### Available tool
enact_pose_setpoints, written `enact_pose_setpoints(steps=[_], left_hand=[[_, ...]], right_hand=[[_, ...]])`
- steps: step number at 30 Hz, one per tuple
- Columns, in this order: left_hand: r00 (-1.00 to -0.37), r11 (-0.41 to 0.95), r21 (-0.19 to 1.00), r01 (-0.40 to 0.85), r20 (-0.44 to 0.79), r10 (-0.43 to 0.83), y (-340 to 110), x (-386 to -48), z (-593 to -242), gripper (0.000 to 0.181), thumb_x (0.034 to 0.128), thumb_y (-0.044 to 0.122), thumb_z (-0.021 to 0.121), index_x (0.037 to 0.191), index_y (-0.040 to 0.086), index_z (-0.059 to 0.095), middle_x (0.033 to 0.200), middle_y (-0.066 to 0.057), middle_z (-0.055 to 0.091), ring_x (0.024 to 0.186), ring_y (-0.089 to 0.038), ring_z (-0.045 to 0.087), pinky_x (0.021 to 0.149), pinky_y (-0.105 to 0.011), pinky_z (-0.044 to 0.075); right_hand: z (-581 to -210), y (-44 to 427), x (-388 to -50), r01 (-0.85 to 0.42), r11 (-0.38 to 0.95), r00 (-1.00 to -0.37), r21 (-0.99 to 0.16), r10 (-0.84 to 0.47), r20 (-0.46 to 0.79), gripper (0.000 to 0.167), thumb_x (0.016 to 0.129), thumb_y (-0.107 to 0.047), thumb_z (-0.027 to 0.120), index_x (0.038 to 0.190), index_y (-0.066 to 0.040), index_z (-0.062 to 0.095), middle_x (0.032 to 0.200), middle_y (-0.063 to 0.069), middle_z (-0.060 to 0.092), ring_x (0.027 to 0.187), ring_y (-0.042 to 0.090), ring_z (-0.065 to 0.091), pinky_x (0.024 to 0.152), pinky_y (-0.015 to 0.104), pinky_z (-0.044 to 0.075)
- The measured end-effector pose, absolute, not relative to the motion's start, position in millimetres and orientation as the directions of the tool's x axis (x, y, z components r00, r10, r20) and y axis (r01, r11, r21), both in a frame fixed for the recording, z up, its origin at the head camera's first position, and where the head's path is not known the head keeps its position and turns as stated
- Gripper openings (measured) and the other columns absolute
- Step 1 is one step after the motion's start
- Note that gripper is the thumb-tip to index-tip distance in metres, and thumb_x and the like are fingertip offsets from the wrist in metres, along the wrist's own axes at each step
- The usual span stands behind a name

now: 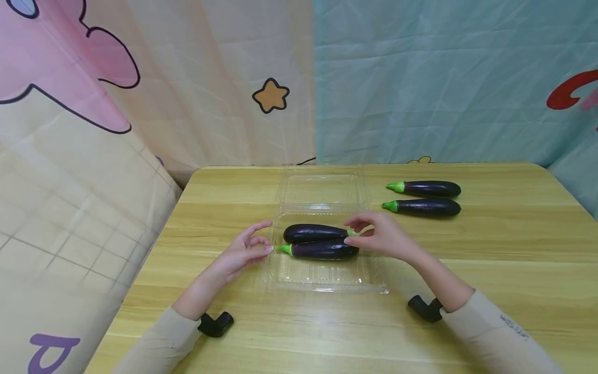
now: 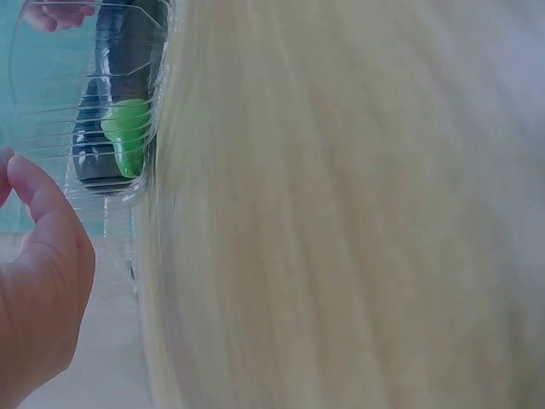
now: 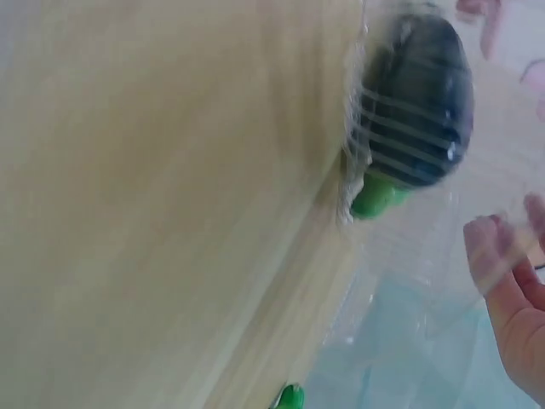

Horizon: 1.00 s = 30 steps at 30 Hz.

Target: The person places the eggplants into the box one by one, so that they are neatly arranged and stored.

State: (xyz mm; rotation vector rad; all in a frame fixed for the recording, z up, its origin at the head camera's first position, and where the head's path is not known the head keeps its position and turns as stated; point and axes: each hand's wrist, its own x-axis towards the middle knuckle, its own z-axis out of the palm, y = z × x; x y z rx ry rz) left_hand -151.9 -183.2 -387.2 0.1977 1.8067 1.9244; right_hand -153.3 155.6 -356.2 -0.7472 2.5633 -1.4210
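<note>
We're reading both hands as grasping nothing: the left hand (image 1: pixel 243 254) is hovering, fingers loose, just beside the left rim of the clear ribbed plastic tray (image 1: pixel 327 287); the right hand (image 1: pixel 385 236) is hovering at the upper eggplant (image 1: pixel 313 232)'s stem end. That one and the lower eggplant (image 1: pixel 322 250), both glossy, are lying inside, head-to-tail. The lid (image 1: pixel 322 189) is lying open near the wood tabletop (image 1: pixel 299 332)'s far edge. Wood is separating the tray from the eggplant pair (image 1: pixel 427 208) at right.
</note>
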Motion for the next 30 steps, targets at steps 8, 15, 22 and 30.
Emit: enact_pose_setpoints(steps=[8,15,22,30], left_hand=[[-0.867,-0.013,0.966,-0.258,-0.226,0.443,-183,-153,-388,0.066,0.0878,-0.003,0.057,0.145,0.006,0.024,0.093,-0.001,0.054,0.078,-0.009,0.056,0.071,-0.019,0.049],[-0.867,-0.019,0.965,-0.262,-0.227,0.443,-183,-153,-386,0.068,0.0873,-0.002,0.058,0.145,0.005,0.024,0.094,-0.001,0.054,0.079,-0.009,0.056,0.071,-0.020,0.048],[-0.867,-0.023,0.965,-0.261,-0.224,0.445,-183,-152,-387,0.068,0.0871,-0.002,0.059,0.145,0.005,0.024,0.094,-0.002,0.054,0.079,-0.009,0.056,0.071,-0.020,0.048],[-0.863,-0.021,0.967,-0.253,-0.216,0.457,-184,-152,-387,0.067,0.0879,-0.003,0.057,0.146,0.006,0.024,0.094,-0.001,0.053,0.079,-0.009,0.056,0.071,-0.019,0.048]], right_hand=[[-347,176,-155,-0.321,0.430,-0.905,-0.844,-0.402,0.140,0.038,0.079,-0.015,0.074,0.110,0.004,0.063,0.107,0.019,0.062,0.097,0.035,0.057,0.078,0.032,0.053],[-343,199,-156,-0.285,0.468,-0.932,-0.837,-0.337,0.129,0.040,0.082,-0.019,0.072,0.114,0.003,0.061,0.111,0.019,0.061,0.100,0.030,0.057,0.079,0.023,0.051],[-338,223,-152,-0.264,0.533,-0.953,-0.804,-0.272,0.133,0.040,0.084,-0.022,0.070,0.117,-0.002,0.060,0.111,0.015,0.061,0.098,0.018,0.058,0.076,0.017,0.049],[-342,248,-151,-0.242,0.519,-0.962,-0.820,-0.237,0.134,0.041,0.086,-0.020,0.068,0.119,0.001,0.058,0.106,0.016,0.061,0.088,0.004,0.059,0.071,0.018,0.051]])
